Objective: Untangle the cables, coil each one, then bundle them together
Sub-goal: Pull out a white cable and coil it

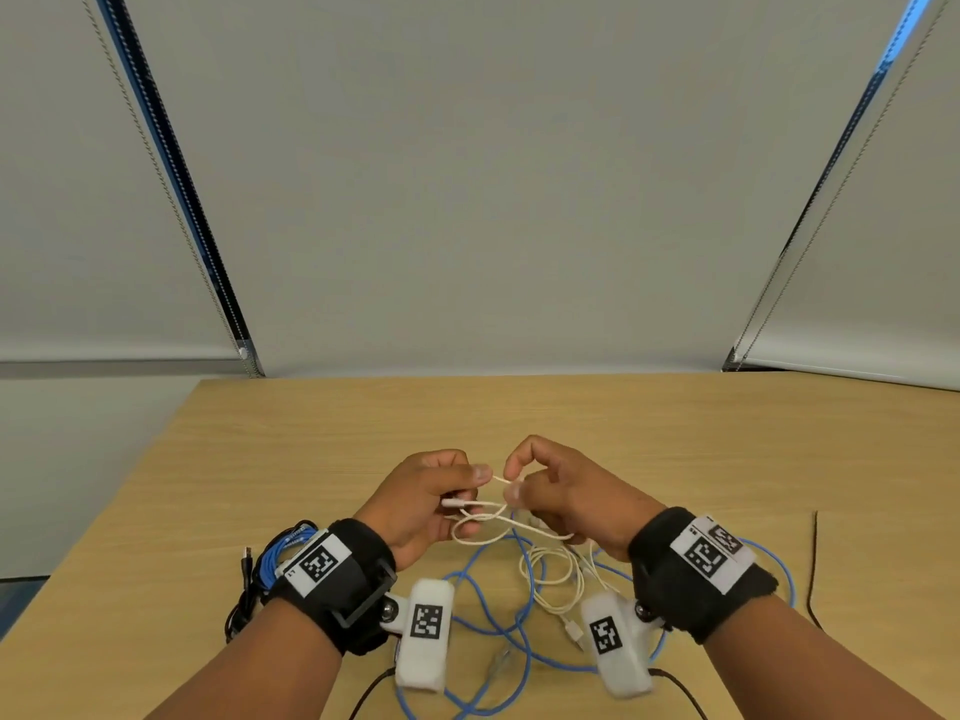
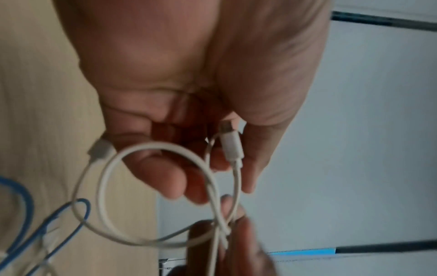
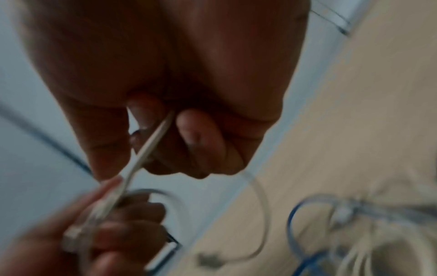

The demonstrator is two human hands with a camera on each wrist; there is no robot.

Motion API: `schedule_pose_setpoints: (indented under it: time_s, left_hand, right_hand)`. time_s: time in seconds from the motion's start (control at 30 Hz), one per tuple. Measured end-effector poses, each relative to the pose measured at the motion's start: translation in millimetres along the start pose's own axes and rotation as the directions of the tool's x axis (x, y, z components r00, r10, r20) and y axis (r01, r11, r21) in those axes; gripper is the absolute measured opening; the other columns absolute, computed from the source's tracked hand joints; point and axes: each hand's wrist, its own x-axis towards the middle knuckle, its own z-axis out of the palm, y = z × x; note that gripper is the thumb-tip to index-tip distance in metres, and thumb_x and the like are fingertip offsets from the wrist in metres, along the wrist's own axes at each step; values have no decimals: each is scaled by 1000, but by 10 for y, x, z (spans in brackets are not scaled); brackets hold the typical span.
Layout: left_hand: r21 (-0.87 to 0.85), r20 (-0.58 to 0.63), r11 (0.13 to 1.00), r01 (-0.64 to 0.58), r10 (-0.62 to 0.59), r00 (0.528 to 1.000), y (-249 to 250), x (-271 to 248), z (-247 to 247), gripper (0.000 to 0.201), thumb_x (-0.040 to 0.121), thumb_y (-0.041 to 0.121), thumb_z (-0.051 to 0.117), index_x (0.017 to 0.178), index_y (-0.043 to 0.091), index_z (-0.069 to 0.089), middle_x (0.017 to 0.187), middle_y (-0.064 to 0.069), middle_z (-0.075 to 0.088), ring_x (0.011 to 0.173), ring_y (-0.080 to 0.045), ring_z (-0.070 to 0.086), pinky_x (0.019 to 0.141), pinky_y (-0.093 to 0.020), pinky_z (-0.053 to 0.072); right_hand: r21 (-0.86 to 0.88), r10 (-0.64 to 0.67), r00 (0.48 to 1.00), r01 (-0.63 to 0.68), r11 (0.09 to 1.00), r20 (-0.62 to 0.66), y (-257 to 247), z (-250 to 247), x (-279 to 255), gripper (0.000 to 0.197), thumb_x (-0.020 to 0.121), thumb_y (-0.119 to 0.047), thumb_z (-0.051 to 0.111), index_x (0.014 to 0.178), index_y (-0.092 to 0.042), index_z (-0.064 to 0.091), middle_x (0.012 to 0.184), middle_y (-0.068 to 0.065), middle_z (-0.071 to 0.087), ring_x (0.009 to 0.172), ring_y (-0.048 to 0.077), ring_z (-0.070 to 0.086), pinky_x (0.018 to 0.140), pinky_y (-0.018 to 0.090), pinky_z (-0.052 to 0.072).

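Note:
A thin white cable [image 1: 480,532] hangs in loops between both hands above the wooden table [image 1: 311,433]. My left hand [image 1: 431,491] grips it near a white plug [image 2: 230,143], with small loops [image 2: 151,196] held in its curled fingers. My right hand [image 1: 540,485] pinches the same white cable [image 3: 151,142] between thumb and fingers just to the right. A loose blue cable [image 1: 498,615] and more white cable [image 1: 550,574] lie tangled on the table beneath the hands. The right wrist view is blurred.
A coiled blue cable [image 1: 283,556] with a black cable [image 1: 244,600] lies at the left by my left wrist. A thin dark cable [image 1: 813,563] runs along the table at the right. Window blinds [image 1: 467,174] stand behind the table's far edge.

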Motion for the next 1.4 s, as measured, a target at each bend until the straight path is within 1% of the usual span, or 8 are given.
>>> schedule_pose_setpoints:
  time_s: [0.27, 0.5, 0.63, 0.77, 0.9, 1.03, 1.27, 1.4]
  left_hand:
    - [192, -41, 979, -72, 82, 996, 17, 11, -53, 34, 88, 31, 72, 61, 23, 52, 56, 5, 39, 51, -13, 41, 56, -26, 39]
    - [-119, -92, 978, -172, 162, 983, 119, -3, -156, 24, 85, 0, 70, 97, 15, 56, 65, 2, 47, 45, -9, 33, 51, -30, 51]
    - [86, -109, 965, -248, 256, 960, 125, 10, -170, 35, 81, -7, 64, 105, 19, 61, 72, 2, 51, 51, -8, 36, 44, -23, 36]
    - [801, -128, 574, -170, 441, 888, 142, 56, -282, 21, 86, 8, 71, 85, 29, 67, 77, 6, 60, 58, -1, 48, 56, -11, 39]
    - [747, -206, 655, -111, 388, 898, 69, 89, -360, 22, 96, 30, 61, 75, 23, 63, 62, -1, 65, 54, -10, 57, 62, -28, 49]
    - [226, -341, 963, -146, 219, 914, 130, 84, -393, 30, 85, 33, 76, 65, 21, 58, 55, 1, 38, 46, -12, 38, 60, -35, 56]
    - [865, -282, 494, -86, 621, 731, 285, 103, -405, 32, 76, 51, 78, 67, 28, 58, 55, 11, 54, 54, -10, 49, 54, -27, 43]
    - [721, -337, 675, -156, 538, 773, 213, 79, -408, 30, 81, 40, 79, 64, 22, 62, 51, 12, 47, 51, -9, 41, 59, -30, 40]
  right_hand:
    - [706, -187, 982, 153, 692, -30, 76, -152, -48, 16, 89, -12, 65, 104, -16, 60, 71, 5, 41, 47, 10, 35, 58, 33, 53]
    - [-299, -132, 987, 98, 949, -95, 181, -303, -87, 6, 91, -23, 73, 95, -23, 69, 60, -7, 54, 59, 8, 53, 54, 14, 41]
    - [-411, -138, 977, 61, 910, -161, 191, -385, -84, 11, 93, -30, 70, 82, -28, 70, 57, -10, 51, 58, 10, 51, 57, 19, 43]
    - [-157, -41, 979, 9, 988, -199, 164, -539, -152, 25, 90, -30, 74, 72, -16, 66, 56, -3, 50, 47, 10, 38, 47, 23, 37]
    - [255, 30, 992, 2, 967, -124, 134, -617, -208, 21, 85, -30, 74, 75, -16, 62, 59, -1, 45, 46, 10, 31, 45, 24, 35]
    - [-237, 25, 988, -61, 970, -151, 87, -661, -222, 14, 87, -34, 75, 86, -20, 74, 62, -4, 56, 53, 12, 39, 47, 24, 31]
    - [-493, -199, 852, -78, 866, -484, 117, -823, -182, 28, 85, -44, 76, 66, -25, 68, 53, -11, 57, 50, 1, 48, 58, 26, 43]
    - [-520, -230, 768, -154, 840, -598, 105, -886, -219, 38, 84, -55, 72, 64, -23, 66, 54, -10, 59, 57, 6, 55, 59, 27, 42]
